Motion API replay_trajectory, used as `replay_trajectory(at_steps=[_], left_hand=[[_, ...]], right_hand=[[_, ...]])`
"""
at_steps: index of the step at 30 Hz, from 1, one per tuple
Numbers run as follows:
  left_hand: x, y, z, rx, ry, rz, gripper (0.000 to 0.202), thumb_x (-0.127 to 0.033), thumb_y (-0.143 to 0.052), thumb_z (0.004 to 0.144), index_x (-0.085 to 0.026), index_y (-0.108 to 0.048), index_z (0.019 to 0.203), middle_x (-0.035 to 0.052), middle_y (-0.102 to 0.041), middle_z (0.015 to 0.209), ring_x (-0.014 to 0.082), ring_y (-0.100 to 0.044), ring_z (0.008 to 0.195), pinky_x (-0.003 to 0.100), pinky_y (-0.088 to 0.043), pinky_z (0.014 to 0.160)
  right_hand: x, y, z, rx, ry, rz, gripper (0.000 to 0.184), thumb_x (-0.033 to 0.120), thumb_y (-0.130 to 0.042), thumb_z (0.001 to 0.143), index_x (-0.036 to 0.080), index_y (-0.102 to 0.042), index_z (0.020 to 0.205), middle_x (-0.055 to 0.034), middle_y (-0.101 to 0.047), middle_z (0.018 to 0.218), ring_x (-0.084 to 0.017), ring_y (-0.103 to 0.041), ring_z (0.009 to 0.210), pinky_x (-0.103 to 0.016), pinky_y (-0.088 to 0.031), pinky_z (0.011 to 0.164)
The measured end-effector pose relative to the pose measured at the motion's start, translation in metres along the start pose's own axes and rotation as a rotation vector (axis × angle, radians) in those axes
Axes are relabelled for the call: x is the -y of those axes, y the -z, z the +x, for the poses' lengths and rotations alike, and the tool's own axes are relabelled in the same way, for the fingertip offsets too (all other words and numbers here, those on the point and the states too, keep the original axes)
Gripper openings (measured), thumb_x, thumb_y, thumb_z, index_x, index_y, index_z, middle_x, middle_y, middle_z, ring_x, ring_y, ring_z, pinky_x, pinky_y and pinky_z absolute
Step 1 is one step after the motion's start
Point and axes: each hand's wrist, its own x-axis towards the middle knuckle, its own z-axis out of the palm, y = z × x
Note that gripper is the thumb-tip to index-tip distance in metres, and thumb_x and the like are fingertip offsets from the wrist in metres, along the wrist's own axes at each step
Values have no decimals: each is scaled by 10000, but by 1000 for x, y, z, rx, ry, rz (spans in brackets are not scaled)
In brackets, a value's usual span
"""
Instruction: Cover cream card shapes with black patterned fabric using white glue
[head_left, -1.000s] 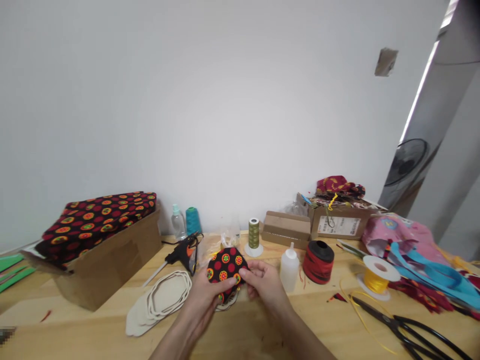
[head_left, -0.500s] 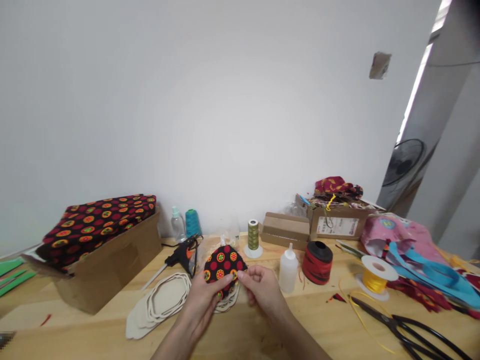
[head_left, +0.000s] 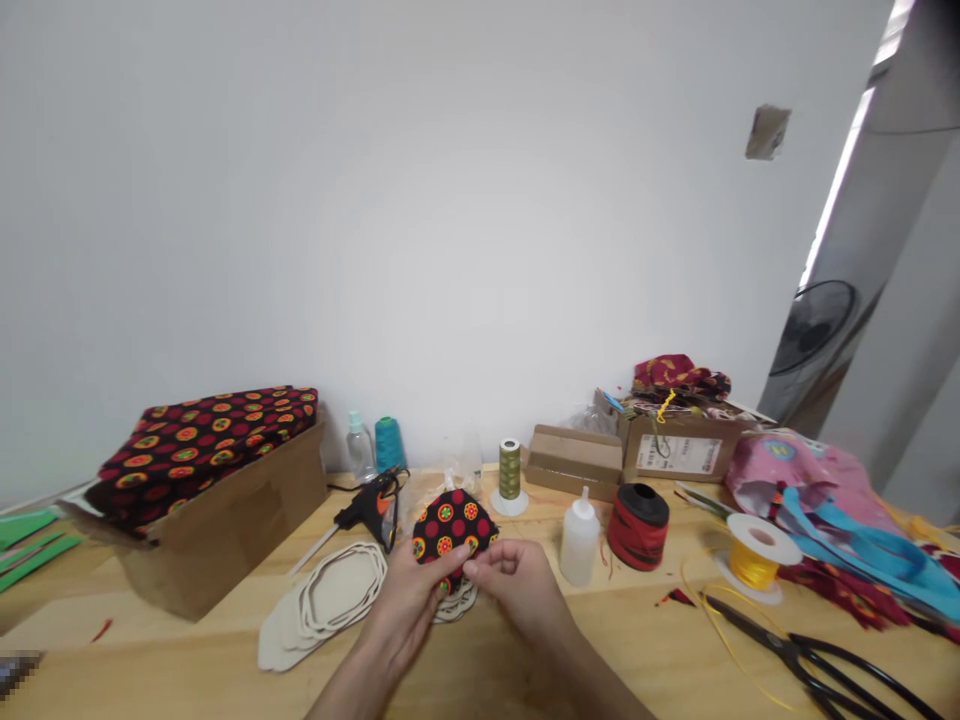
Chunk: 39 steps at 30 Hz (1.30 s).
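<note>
Between my hands is a small rounded piece of black fabric (head_left: 454,522) printed with red dots and bright flowers; its back is hidden. My left hand (head_left: 409,592) grips its lower left edge, thumb across the front. At the lower right edge, my right hand (head_left: 517,585) pinches the cloth between thumb and index finger, the other fingers curled. Just behind and below the fabric, pale cut-out rings (head_left: 456,604) lie on the wooden table (head_left: 480,675). More cream cut-out shapes (head_left: 330,600) are stacked left of my left hand.
On the left stands a cardboard box (head_left: 232,520) with matching fabric, beside a glue gun (head_left: 369,508). A squeeze bottle (head_left: 580,540), a red ribbon spool (head_left: 638,530), a yellow cord spool (head_left: 752,560) and black scissors (head_left: 787,650) lie to the right. The wall (head_left: 450,220) closes off the back.
My right thumb and fingers have shifted slightly left along the fabric's lower edge. My left hand keeps its hold. The whole view has moved a little.
</note>
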Motion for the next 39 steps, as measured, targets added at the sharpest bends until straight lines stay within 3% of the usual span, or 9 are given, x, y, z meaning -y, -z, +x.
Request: replay_trajectory(at_steps=[5, 13, 17, 23, 29, 35, 39], left_hand=[[1, 0, 3, -15, -8, -10, 323, -62, -755, 503, -91, -642, 804, 106, -735, 716, 227, -680, 712, 272, -544, 656], [0, 0, 1, -27, -31, -38, 287, -43, -739, 526, -104, -635, 787, 89, -735, 721, 180, -678, 683, 217, -537, 639], [-1, -3, 0, -40, -43, -32, 326, -50, -748, 512, -98, -631, 813, 86, -736, 712, 199, -680, 696, 234, -543, 636], [0, -2, 2, -42, -65, -39, 358, -65, -740, 537, -119, -616, 869, 77, -736, 776, 198, -675, 756, 238, -540, 672], [1, 0, 1, 10, -38, -44, 358, -63, -714, 577, -116, -596, 910, 97, -728, 806, 220, -666, 801, 274, -534, 722], [0, 0, -3, 38, -6, -31, 342, 0, -706, 534, -120, -602, 837, 90, -726, 760, 230, -665, 804, 252, -534, 689], [-3, -2, -2, 45, -14, -11, 409, -26, -736, 499, -127, -600, 871, 82, -727, 752, 234, -662, 816, 277, -514, 744]], right_hand=[[-3, -1, -2, -40, 14, -47, 330, 372, -753, 424, 114, -553, 475, 69, -491, 378, -31, -344, 376, -180, -225, 404], [-2, -6, -5, 57, -80, 49, 396, 499, -712, 421, 158, -517, 472, 108, -393, 265, -8, -213, 229, -194, -100, 298], [-1, -8, -7, 44, -94, 86, 340, 423, -725, 441, 154, -521, 486, 113, -391, 267, -2, -210, 222, -180, -86, 275], [-3, -5, -5, 61, -132, 123, 267, 322, -663, 527, 172, -456, 451, 112, -395, 285, 0, -209, 211, -168, -91, 254], [-3, -8, -5, 55, -83, 116, 364, 424, -732, 461, 162, -489, 526, 110, -429, 296, 0, -229, 221, -177, -94, 278], [-14, -6, 3, 15, 4, 132, 440, 455, -772, 356, 123, -517, 492, 67, -496, 373, -7, -321, 331, -158, -190, 355], [-3, -2, 0, -19, 38, 132, 407, 454, -761, 410, 144, -537, 551, 72, -504, 404, -35, -372, 353, -167, -251, 367]])
